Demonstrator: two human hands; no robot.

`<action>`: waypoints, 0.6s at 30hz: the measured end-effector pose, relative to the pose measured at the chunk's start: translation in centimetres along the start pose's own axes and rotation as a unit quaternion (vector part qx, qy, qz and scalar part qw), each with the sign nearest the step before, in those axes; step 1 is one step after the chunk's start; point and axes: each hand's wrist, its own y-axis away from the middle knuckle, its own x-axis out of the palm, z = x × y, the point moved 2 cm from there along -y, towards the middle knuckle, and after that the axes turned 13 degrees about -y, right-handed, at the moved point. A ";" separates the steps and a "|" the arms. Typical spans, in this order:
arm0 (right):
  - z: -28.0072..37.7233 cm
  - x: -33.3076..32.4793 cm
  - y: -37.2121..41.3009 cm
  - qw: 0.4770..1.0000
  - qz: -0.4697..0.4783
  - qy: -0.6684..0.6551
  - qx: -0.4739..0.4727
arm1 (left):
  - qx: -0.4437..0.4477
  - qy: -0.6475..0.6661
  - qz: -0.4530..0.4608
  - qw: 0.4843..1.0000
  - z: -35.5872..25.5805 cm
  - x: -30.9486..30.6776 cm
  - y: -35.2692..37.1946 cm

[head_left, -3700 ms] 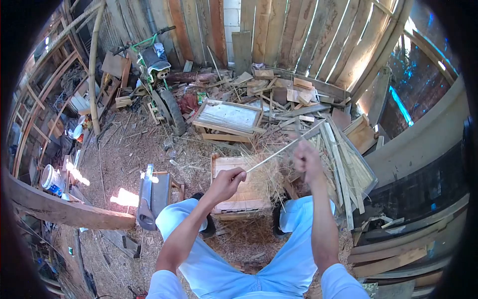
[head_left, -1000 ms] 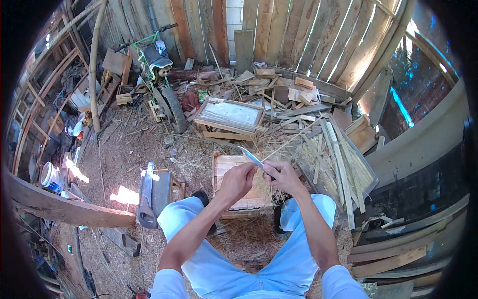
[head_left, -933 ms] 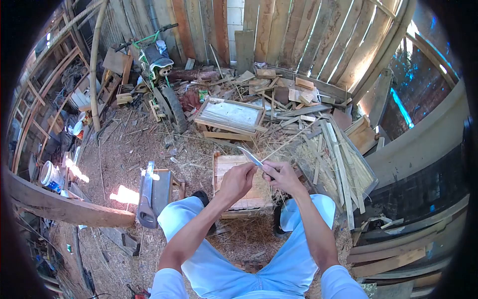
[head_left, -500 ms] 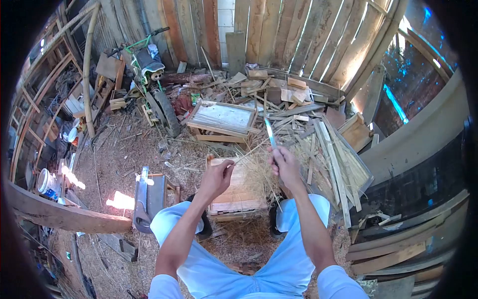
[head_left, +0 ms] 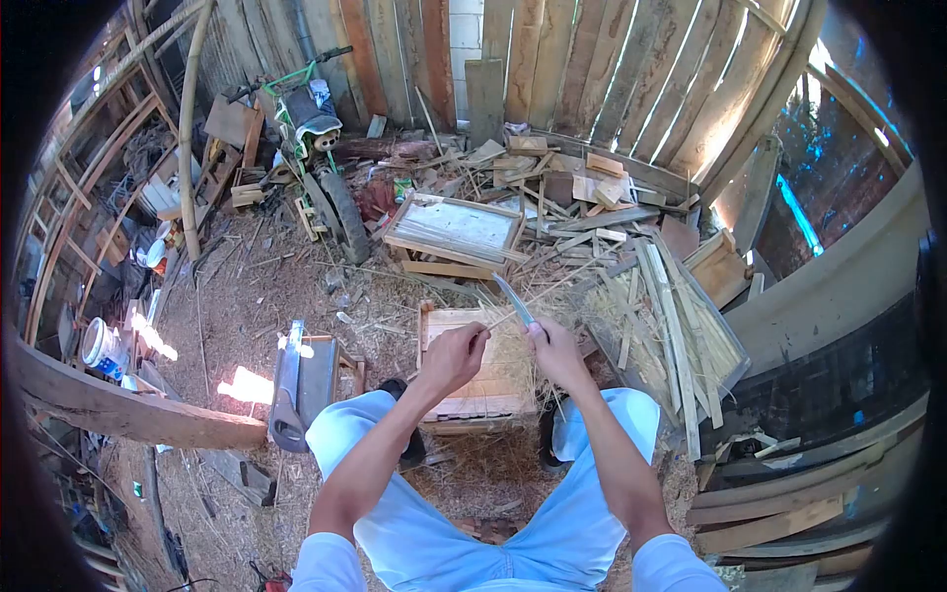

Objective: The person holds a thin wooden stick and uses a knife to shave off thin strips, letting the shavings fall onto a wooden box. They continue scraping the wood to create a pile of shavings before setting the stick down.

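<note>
My left hand [head_left: 454, 359] pinches the near end of a thin wooden strip [head_left: 545, 293], which slants up to the right. In my right hand [head_left: 556, 355] is a knife [head_left: 514, 300], its blade pointing up and left and lying across or close to the strip; exact contact cannot be made out. Below both hands stands a low wooden bench [head_left: 473, 403], with pale shavings [head_left: 515, 357] heaped over its right side, between my knees.
A handsaw [head_left: 288, 390] lies on a small dark stool [head_left: 320, 380] at the left. Beyond the bench sit a wooden frame [head_left: 454, 225], a small motorbike [head_left: 330, 197] and piled scrap wood. Long strips [head_left: 671, 326] lie on a board at the right.
The knife has tipped from nearly upright to a leftward slant, down near the strip. My right hand is lower, and my left hand is slightly farther right in view. The view has shifted slightly.
</note>
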 end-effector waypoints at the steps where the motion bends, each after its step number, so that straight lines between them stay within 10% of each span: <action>1: -0.1 -0.3 -0.1 0.999 -0.006 0.041 0.027 | 0.011 -0.004 -0.016 1.000 0.1 0.2 0.1; 18: 3.3 2.9 2.1 0.979 -0.015 0.167 -0.115 | -0.004 -0.003 -0.077 0.997 -0.6 0.4 0.6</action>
